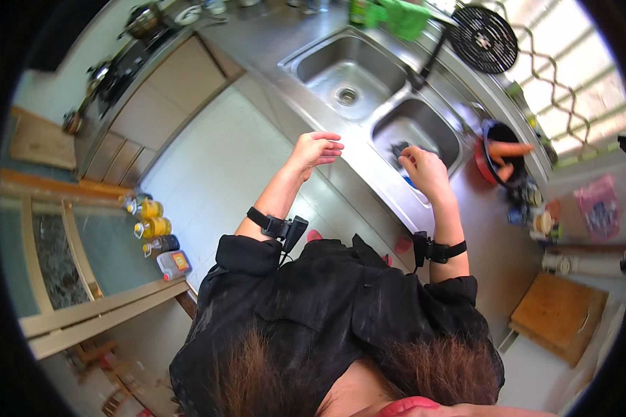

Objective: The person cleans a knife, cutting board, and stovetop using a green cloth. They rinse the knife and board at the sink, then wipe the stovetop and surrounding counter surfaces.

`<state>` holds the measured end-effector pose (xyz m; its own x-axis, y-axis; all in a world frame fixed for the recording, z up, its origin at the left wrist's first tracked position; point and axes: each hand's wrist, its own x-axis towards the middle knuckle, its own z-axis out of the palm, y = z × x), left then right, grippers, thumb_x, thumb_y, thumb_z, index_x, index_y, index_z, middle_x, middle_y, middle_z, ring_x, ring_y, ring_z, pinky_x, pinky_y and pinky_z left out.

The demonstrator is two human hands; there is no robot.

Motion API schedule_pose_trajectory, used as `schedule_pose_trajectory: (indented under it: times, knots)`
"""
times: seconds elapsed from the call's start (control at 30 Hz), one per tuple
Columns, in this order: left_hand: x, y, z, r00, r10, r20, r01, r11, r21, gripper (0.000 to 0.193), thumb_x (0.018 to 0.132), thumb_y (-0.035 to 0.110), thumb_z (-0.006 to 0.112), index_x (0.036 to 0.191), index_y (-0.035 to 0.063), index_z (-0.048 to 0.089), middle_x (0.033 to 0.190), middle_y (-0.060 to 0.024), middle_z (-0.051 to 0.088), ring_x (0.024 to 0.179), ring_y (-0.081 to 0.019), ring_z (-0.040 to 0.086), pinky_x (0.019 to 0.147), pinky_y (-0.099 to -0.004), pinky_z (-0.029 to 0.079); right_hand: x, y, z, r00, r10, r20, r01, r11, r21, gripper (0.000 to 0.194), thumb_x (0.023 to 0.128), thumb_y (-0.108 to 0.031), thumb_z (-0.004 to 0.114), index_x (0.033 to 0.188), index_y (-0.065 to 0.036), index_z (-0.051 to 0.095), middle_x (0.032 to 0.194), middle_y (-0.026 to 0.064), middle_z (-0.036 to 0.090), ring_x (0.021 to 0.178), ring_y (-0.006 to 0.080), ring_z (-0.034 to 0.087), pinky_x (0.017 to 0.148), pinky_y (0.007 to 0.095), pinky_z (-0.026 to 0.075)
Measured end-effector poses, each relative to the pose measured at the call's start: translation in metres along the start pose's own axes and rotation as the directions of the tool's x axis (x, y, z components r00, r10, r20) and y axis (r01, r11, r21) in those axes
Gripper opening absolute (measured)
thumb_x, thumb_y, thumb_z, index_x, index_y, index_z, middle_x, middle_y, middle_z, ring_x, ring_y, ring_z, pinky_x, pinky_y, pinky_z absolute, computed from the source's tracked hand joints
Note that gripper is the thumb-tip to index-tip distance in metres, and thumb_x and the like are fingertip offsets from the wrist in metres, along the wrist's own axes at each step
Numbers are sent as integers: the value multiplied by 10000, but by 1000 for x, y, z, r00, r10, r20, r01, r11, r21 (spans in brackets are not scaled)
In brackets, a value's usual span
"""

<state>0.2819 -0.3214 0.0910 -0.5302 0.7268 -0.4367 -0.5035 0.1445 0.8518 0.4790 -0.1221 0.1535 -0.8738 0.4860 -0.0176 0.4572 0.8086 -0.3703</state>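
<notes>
My left hand (318, 150) is held in the air by the front edge of the steel counter (344, 138), fingers apart and nothing in them. Over the near side of the right sink basin (422, 117) hangs my right hand (425, 172), its fingers bent downward. A dark item (398, 149) lies in the basin behind those fingers; whether they touch it is unclear. Partly covered by the same hand is a small blue thing (409, 181). The left sink basin (357, 68) shows a round drain (347, 95) in its floor.
Carrots (508, 150) rest in a red and black container (484, 162) right of the sink. A black slotted disc (482, 39) stands by the window. Green cloth (407, 18) hangs behind the sink. Oil bottles (153, 228) stand at left, and a wooden board (559, 315) lies at right.
</notes>
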Motion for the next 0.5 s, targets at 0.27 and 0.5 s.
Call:
schedule_pose_trajectory:
  times: [0.27, 0.5]
  knots:
    - [-70, 22, -165, 927, 151, -343, -227, 955, -193, 288, 902, 71, 488, 1149, -3, 615, 1049, -151, 693, 962, -227, 677, 857, -341, 543, 117, -152, 73, 898, -399, 186, 395, 917, 62, 256, 886, -293, 620, 990, -68, 684, 819, 166, 702, 807, 344, 679, 745, 434, 531]
    - [-104, 14, -273, 825, 98, -556, -298, 913, -280, 289, 905, 73, 489, 1156, -7, 609, 1062, -165, 690, 991, -239, 677, 871, -346, 548, 206, -258, 151, 734, -622, 272, 585, 783, 213, 257, 871, -282, 637, 944, -41, 689, 789, 170, 696, 782, 356, 673, 720, 437, 531]
